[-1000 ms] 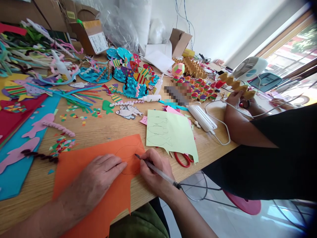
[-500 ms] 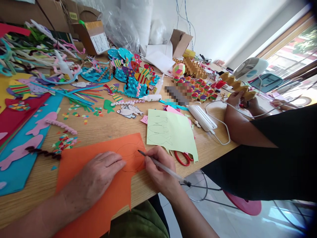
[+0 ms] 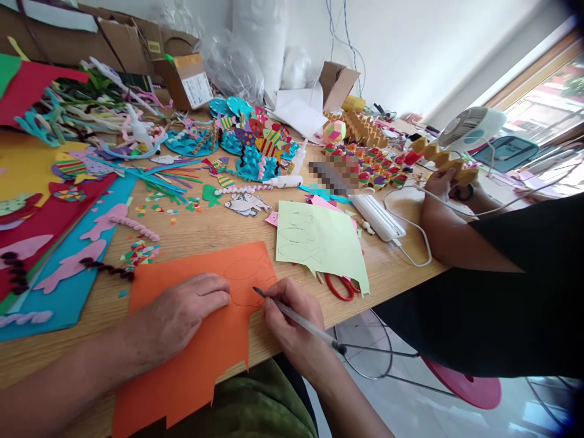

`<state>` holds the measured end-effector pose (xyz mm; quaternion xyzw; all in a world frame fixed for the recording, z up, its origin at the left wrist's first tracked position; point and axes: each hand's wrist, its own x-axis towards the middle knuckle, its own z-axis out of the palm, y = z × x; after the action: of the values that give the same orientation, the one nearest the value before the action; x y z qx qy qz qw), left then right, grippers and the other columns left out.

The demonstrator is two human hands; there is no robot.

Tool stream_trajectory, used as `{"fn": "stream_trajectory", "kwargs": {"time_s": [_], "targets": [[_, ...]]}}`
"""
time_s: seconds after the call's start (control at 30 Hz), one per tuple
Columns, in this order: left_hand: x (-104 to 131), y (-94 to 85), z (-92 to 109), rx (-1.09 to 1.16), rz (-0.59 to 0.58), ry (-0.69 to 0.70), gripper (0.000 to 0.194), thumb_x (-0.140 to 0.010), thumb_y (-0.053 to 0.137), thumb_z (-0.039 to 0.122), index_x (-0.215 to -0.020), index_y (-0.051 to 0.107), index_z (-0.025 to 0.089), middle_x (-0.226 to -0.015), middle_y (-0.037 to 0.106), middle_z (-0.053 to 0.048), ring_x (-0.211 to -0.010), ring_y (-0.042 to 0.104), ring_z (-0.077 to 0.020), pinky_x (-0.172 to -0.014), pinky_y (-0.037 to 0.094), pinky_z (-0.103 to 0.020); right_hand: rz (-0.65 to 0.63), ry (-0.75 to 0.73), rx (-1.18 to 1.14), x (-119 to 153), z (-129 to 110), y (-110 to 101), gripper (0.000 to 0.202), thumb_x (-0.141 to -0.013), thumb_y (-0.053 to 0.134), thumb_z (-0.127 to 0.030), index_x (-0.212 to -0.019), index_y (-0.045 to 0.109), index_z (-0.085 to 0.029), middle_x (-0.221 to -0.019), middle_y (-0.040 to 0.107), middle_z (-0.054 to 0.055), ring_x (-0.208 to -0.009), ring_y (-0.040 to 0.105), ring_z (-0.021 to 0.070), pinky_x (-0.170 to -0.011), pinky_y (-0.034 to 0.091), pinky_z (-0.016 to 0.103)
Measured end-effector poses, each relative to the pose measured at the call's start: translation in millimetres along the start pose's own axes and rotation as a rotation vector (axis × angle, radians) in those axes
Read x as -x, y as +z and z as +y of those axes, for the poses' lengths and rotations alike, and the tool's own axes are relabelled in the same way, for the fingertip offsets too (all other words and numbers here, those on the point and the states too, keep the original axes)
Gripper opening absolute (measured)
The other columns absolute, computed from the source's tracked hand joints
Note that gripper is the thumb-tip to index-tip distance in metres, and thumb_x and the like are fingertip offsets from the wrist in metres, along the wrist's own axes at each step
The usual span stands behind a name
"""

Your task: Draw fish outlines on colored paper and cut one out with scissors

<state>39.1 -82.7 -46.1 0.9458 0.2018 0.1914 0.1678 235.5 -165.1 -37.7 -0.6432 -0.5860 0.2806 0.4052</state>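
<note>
My left hand [image 3: 182,310] lies flat on an orange sheet [image 3: 182,395], fingers stretched out and holding nothing. Closed round a pen [image 3: 301,321], my right hand [image 3: 296,322] rests at the sheet's right edge. The pen tip is over thin outlines of fish shapes on the orange paper. Beyond my right hand lies a light green sheet [image 3: 337,243] with fish drawn on it. Red-handled scissors [image 3: 340,289] stick out from beneath that green sheet.
A white power strip [image 3: 378,216] with a cable lies right of the green sheet. Another person's hand [image 3: 440,185] holds a yellow zigzag piece at the right. Coloured sheets [image 3: 68,292], pink fish and pipe cleaners cover the left. Glue bottles [image 3: 285,182] and a fan [image 3: 474,128] stand farther back.
The view has shifted left, so most things appear farther right. The pen tip has moved over the sheet, a little nearer to me. Both hands keep their hold.
</note>
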Motion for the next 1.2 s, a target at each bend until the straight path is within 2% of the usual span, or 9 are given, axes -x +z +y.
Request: {"fn": "stream_trajectory", "kwargs": {"time_s": [0.27,0.43,0.63,1.2], "targets": [[3,6.4,-1,-0.002,0.059,-0.014,0.040,-0.082,0.029,-0.002,-0.093,0.063,0.017,-0.100,0.065,-0.006,-0.098,0.058,-0.0161,-0.087,0.049,-0.028,0.017,-0.082,0.102,-2,6,2,0.007,-0.076,0.048,-0.017,-0.074,0.054,-0.020,-0.051,0.047,-0.007,-0.041,0.039,0.0081,-0.043,0.029,0.020],[4,7.1,-2,-0.004,0.096,0.001,0.040,-0.083,0.028,-0.002,-0.093,0.062,0.017,-0.099,0.065,-0.005,-0.097,0.058,-0.0145,-0.088,0.047,-0.025,0.017,-0.104,0.133,-1,7,4,0.007,-0.075,0.050,-0.015,-0.074,0.054,-0.020,-0.052,0.050,-0.006,-0.042,0.042,0.0088,-0.044,0.030,0.020],[5,7.4,-1,-0.008,0.083,-0.024,0.041,-0.083,0.028,-0.002,-0.093,0.063,0.018,-0.098,0.066,-0.005,-0.098,0.058,-0.0148,-0.088,0.048,-0.026,-0.006,-0.103,0.137,-2,7,4,0.009,-0.075,0.048,-0.014,-0.076,0.053,-0.021,-0.056,0.055,-0.005,-0.045,0.046,0.0094,-0.044,0.031,0.020],[11,12.0,-6,0.018,0.078,-0.025,0.041,-0.082,0.030,-0.001,-0.101,0.061,0.019,-0.106,0.064,-0.004,-0.104,0.056,-0.0139,-0.093,0.045,-0.026,0.014,-0.103,0.159,-2,6,5,0.008,-0.075,0.048,-0.015,-0.074,0.053,-0.020,-0.053,0.051,-0.005,-0.042,0.043,0.0089,-0.043,0.030,0.020]]}}
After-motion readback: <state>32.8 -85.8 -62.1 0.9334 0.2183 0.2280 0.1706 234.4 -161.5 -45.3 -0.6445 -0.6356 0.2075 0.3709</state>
